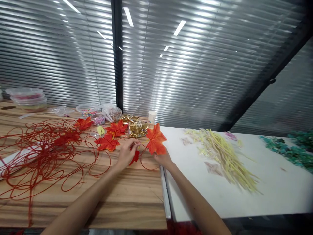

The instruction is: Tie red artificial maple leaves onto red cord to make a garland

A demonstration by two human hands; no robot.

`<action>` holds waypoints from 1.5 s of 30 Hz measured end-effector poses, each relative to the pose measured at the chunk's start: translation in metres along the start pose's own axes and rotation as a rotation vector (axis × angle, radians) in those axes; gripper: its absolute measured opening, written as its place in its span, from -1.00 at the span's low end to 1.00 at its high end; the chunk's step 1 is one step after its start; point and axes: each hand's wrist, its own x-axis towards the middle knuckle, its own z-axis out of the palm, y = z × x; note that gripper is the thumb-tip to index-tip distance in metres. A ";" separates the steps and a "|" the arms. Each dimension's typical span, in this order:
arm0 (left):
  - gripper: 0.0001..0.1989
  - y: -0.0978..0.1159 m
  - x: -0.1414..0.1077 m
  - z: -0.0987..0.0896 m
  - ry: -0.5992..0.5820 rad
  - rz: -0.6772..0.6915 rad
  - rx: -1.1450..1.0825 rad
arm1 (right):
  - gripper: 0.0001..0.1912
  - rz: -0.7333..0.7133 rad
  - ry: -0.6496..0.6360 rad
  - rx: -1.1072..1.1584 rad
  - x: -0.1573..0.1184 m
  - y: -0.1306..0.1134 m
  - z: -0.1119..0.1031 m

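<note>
Just ahead of my two hands' meeting point, gold packets [137, 129] lie on the wooden tabletop [127, 202]. Left hand [127, 151]: thumb and forefinger pinched together, apparently on a thin red cord [149, 168], which loops in the gap between both hands. Right hand [163, 158]: gripping an orange-red maple leaf [156, 139] from beneath, the blade raised and facing me; its fingertips are hidden behind the leaf, and I cannot tell whether cord and leaf are joined. A small red piece [135, 158] shows right below the left hand.

Left of the left hand I log two more maple leaves [107, 142], near each other, and farther left a wide tangle of red cord [39, 156]. Beyond the gold packets stands a white paper cup [152, 116]. To the right of the right hand, a white tabletop [195, 192] bears a bundle of yellow strips [226, 153]; well apart, at far right, I note green foliage [293, 153].
</note>
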 end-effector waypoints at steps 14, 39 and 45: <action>-0.67 -0.003 0.009 0.000 -0.006 -0.210 -0.323 | -0.84 -0.058 0.028 -0.006 0.002 -0.003 0.001; -0.50 0.013 0.008 -0.006 -0.271 -0.316 -0.610 | -0.69 0.355 -0.309 1.137 0.015 -0.036 -0.037; -0.45 0.001 -0.001 0.006 -0.376 -0.329 -0.493 | -0.75 0.346 -0.094 1.174 0.020 -0.028 -0.037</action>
